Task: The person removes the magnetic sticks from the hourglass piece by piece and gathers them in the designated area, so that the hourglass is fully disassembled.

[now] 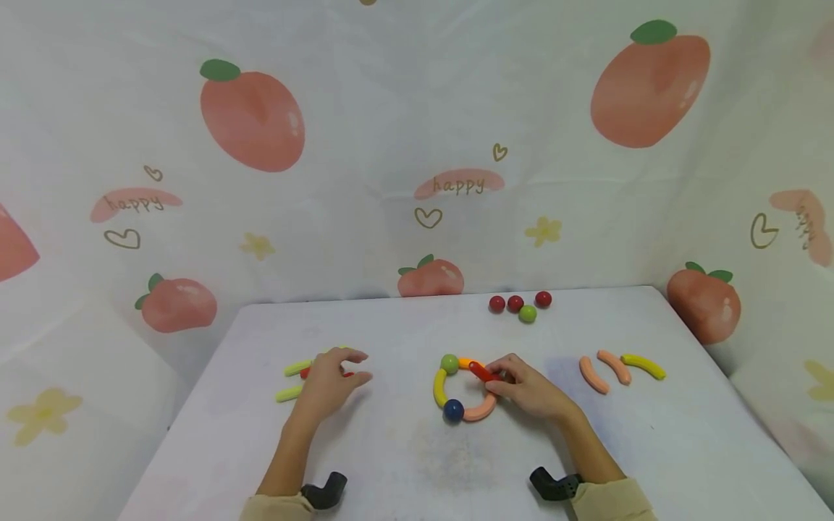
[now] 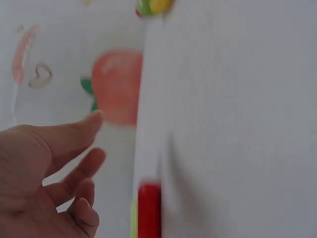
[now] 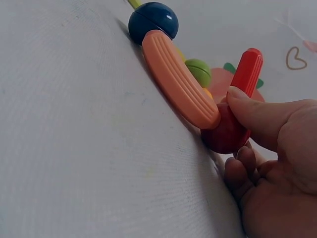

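Note:
My right hand point(image 1: 531, 391) pinches a red rod point(image 1: 481, 371) between thumb and fingers. In the right wrist view the rod stands tilted beside a dark red ball point(image 3: 222, 135), with the fingertips right at the ball. That ball adjoins a salmon curved piece point(image 1: 481, 410). On from it, a blue ball point(image 1: 453, 411), a yellow curved piece point(image 1: 439, 389), a green ball point(image 1: 449, 364) and an orange piece point(image 1: 465, 362) form a ring on the table. My left hand point(image 1: 323, 387) holds nothing, thumb and fingers apart, above yellow-green rods point(image 1: 289, 394) and a red rod point(image 2: 149, 210).
At the table's far edge lie several red balls point(image 1: 515, 304) and a green ball point(image 1: 528, 314). To the right are two salmon curved pieces point(image 1: 594, 375) and a yellow one point(image 1: 643, 365). A fruit-print cloth point(image 1: 352, 217) hangs behind the white table point(image 1: 391, 463).

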A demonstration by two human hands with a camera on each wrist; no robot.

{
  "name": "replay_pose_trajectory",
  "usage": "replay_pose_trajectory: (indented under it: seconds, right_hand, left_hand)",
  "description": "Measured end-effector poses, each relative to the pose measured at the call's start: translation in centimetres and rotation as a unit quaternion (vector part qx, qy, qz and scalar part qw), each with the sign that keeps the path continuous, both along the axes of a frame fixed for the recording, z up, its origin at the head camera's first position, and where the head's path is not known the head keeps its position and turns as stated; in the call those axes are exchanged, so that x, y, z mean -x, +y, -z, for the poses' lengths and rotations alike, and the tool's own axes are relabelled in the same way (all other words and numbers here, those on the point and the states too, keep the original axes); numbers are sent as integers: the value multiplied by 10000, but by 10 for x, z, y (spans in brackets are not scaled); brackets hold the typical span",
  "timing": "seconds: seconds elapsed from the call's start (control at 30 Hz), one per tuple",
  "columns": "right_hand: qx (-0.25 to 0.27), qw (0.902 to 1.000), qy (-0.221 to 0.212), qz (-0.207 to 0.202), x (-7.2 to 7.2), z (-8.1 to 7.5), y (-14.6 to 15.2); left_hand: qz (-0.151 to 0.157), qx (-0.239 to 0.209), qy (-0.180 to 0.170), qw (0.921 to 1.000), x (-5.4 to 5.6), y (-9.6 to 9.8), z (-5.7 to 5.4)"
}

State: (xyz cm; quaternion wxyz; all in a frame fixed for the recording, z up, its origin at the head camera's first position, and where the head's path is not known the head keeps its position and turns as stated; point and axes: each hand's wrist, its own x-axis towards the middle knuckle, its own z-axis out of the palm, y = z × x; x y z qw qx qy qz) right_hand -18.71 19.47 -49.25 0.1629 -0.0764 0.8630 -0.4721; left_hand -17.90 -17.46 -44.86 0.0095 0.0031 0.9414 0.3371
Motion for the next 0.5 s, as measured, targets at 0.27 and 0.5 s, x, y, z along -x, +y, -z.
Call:
replay_pose_trajectory:
  seconds: [0.27,0.5]
  right_hand:
    - [14,10000,36,-55,0,3,3]
    - [76,9987,317,-396,0,1,6]
  left_hand:
    - [868,-1031,-59,9909,1,99,3]
    - [1082,-1234,-12,9864,3,148,11]
